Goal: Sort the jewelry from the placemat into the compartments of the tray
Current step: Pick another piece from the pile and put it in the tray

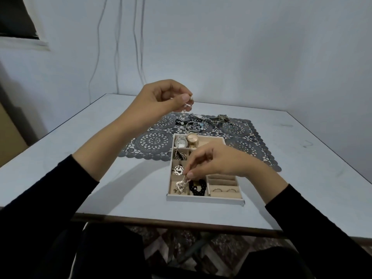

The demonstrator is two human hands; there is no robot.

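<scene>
Tabletop room L and R: the pale blue-grey table (60, 158) stretches wide on both sides of the tray (205, 200), w/ a further strip between the tray's near rim and the table's front edge. The tray's far end overlaps the near edge of the dark lace placemat (243, 146). The table's far edge meets a plain wall (241, 57), where thin cables (116, 47) hang down. Patterned floor (161, 242) shows below the front edge.

Your left hand (161, 97) is held high above the mat, forearm angled up. Thumb and forefinger pinch the top of a strand of pale beads (184, 115), which hangs straight down toward the mat. Your right hand (217, 160) hovers low over the tray, palm down. Its fingertips pinch the top of a silver filigree pendant (180, 185) at the near-left compartment. Can't tell if the pendant touches the lining, or if beads and pendant are one piece.

In the tray are two watches (186, 140) in the far row and a round silver pendant (178, 170) in the left column. A black bead bracelet (198, 187) lies near-centre, and two rings (217, 190) sit in the near-right slots. Unsorted pieces (203, 121), incl. watches and bracelets, cluster at the mat's far edge.
</scene>
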